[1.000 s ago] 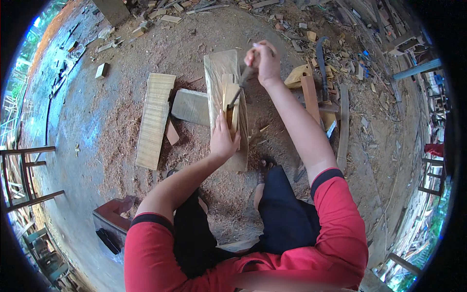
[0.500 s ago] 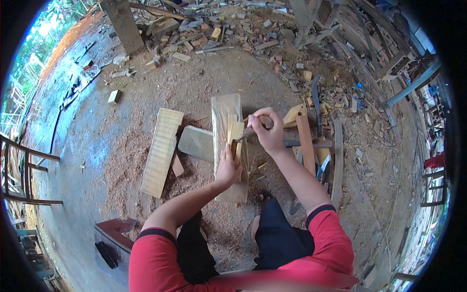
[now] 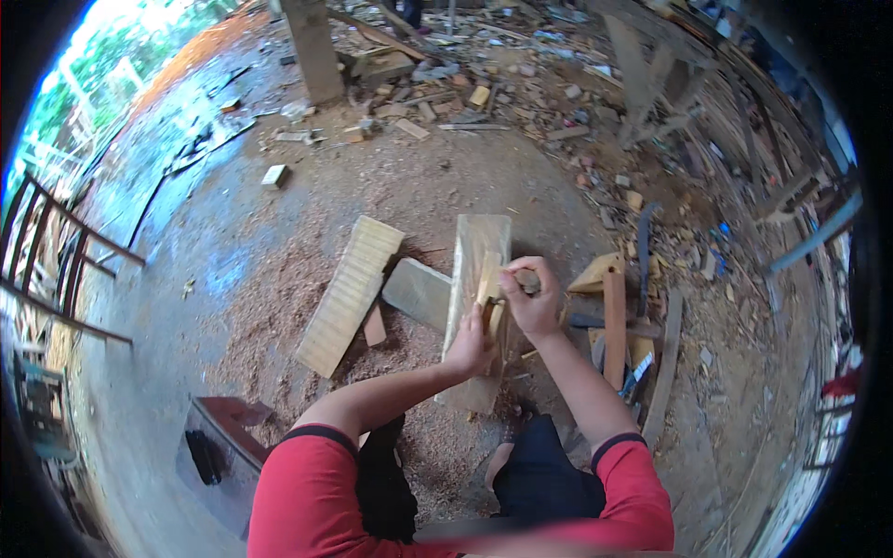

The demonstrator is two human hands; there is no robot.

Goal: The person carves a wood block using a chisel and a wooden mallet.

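Observation:
A small pale piece of wood (image 3: 488, 272) rests on a long thick board (image 3: 482, 232) on the ground before me. My left hand (image 3: 472, 348) is closed around its near part, fingers pressed along its side. My right hand (image 3: 537, 305) grips the rounded wooden handle (image 3: 528, 282) of a chisel-like hand tool, whose narrow metal blade points down left at the small piece, near my left fingertips. Fingers hide part of the blade, so its exact contact cannot be seen. Under the thick board's left side lies a greyish wood block (image 3: 417, 296).
A wide pale board (image 3: 352, 296) lies left among wood shavings. To the right are a reddish wooden strip (image 3: 614, 330), a dark curved blade (image 3: 644, 256) and a long thin slat (image 3: 666, 367). A dark box (image 3: 223, 446) stands lower left; scrap wood (image 3: 479, 96) litters the far ground.
The whole view has shifted, so the boards and hands appear farther right and lower. My right hand has turned the tool handle more upright; my left keeps its hold on the small piece.

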